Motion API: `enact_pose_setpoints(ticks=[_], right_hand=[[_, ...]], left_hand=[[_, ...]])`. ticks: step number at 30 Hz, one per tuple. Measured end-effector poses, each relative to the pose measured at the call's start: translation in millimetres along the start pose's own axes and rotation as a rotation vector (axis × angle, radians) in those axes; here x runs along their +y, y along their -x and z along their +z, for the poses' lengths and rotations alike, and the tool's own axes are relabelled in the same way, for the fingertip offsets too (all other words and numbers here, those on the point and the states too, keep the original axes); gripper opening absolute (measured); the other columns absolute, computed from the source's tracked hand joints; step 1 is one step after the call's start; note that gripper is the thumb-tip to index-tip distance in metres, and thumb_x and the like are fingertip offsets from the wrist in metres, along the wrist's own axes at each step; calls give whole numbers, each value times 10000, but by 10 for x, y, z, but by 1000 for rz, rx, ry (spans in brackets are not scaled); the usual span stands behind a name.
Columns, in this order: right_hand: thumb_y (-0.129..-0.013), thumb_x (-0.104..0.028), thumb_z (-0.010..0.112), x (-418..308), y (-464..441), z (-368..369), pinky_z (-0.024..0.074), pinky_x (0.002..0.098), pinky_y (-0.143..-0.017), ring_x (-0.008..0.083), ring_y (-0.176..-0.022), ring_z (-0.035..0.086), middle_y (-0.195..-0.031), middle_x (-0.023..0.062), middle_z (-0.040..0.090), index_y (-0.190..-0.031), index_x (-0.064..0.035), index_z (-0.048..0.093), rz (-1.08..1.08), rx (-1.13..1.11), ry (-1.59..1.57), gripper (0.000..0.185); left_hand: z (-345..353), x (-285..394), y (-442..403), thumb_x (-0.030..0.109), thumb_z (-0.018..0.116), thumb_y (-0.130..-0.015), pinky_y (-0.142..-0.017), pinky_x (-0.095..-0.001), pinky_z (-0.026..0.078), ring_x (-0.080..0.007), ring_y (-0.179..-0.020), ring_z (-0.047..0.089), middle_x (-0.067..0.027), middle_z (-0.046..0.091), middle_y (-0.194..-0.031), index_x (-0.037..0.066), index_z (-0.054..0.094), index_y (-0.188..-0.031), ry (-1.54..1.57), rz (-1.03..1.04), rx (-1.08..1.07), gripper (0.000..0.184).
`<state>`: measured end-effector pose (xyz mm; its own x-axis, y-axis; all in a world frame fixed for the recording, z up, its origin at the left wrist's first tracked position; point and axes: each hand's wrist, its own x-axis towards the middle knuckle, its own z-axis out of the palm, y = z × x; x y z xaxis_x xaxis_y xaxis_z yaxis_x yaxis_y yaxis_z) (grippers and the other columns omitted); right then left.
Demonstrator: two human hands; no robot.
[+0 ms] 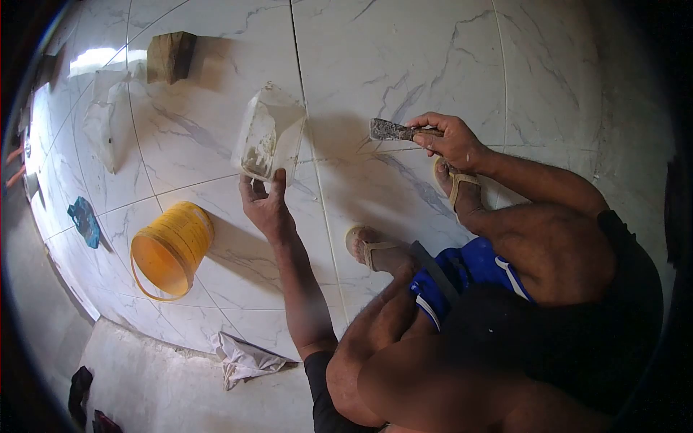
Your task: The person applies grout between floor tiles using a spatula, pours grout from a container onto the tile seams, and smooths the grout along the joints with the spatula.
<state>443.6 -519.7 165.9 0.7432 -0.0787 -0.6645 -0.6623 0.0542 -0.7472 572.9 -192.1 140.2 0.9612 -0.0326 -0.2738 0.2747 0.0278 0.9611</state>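
My left hand (268, 206) grips the near end of a clear plastic container (273, 133), with the thumb on its rim and the fingers beneath. Whitish residue coats part of the container's inside. To the right, my right hand (451, 141) is closed round the handle of a scraper (391, 130). The scraper's wide, crusted blade points left, toward the container, with a gap between them. Both hands are above the marbled floor tiles (397, 50).
A yellow bucket (189, 234) stands open at the left. Beyond it lie a blue plastic piece (85, 222), a clear plastic bag (101, 133) and a wooden block (167, 58). A pale cloth (245, 359) lies by the tile edge. My sandaled feet are near the hands.
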Motion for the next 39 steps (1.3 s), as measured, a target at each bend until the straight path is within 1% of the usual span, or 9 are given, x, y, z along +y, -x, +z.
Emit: enact_pose_setpoints(ticks=[4,7,16,19,25,28,31,34,39], right_hand=[[-975,-148,676,2,-5,-7,458,217,-661,33,-726,524,-890,-31,645,-1279,-20,637,-13,-1,16,332],[-977,-176,675,28,-16,-29,496,243,-678,58,-739,551,-941,9,668,-1274,-14,635,-16,-5,38,340],[-981,-176,677,72,-37,-55,499,246,-671,57,-746,555,-926,12,665,-1268,-16,639,-30,-11,40,331],[-982,-175,675,61,-31,-58,500,246,-672,57,-752,555,-928,12,666,-1266,-15,640,-40,-13,14,328],[-979,-160,674,74,-38,-63,499,242,-682,54,-759,552,-923,4,662,-1268,-15,639,-26,-18,-45,324],[-973,-140,676,64,-45,-57,497,239,-676,53,-749,550,-915,2,658,-1269,-14,638,-17,-1,-18,325],[-968,-131,677,73,-63,-71,495,238,-672,55,-742,549,-912,3,659,-1268,-11,639,-15,-6,-19,326],[-967,-130,676,92,-69,-80,495,239,-670,58,-744,552,-911,5,660,-1269,-14,641,-15,-6,-17,325],[-965,-127,680,97,-72,-96,494,240,-664,59,-739,552,-910,6,662,-1273,-20,642,-18,0,-39,328]], left_hand=[[-5,-21,-11,24,787,-869,-980,-315,493,-194,-1111,627,-113,641,-1237,-32,552,-1345,-3,3,6,533],[8,11,-10,-12,810,-828,-980,-340,499,-225,-1159,599,-156,628,-1260,-60,517,-1366,10,-36,10,615],[42,21,-61,-9,804,-835,-982,-329,490,-224,-1149,602,-157,629,-1258,-62,512,-1371,-4,-31,-1,612],[36,-23,-92,10,782,-867,-987,-324,495,-212,-1129,628,-141,642,-1262,-42,522,-1387,-16,4,-17,584],[63,5,-140,34,810,-849,-993,-328,495,-219,-1129,628,-141,637,-1273,-53,519,-1388,-26,15,-12,618],[114,31,-157,42,818,-844,-997,-329,494,-218,-1134,625,-139,632,-1280,-60,517,-1387,-35,14,12,629],[130,31,-180,46,819,-845,-1000,-329,492,-218,-1141,621,-141,629,-1286,-63,517,-1386,-27,14,-9,629],[162,31,-213,-41,773,-846,-1002,-345,478,-235,-1171,592,-171,613,-1277,-74,508,-1368,0,-14,-9,587],[208,45,-275,-35,778,-845,-1008,-339,471,-229,-1172,585,-162,612,-1280,-67,517,-1365,-34,-7,-16,583]])
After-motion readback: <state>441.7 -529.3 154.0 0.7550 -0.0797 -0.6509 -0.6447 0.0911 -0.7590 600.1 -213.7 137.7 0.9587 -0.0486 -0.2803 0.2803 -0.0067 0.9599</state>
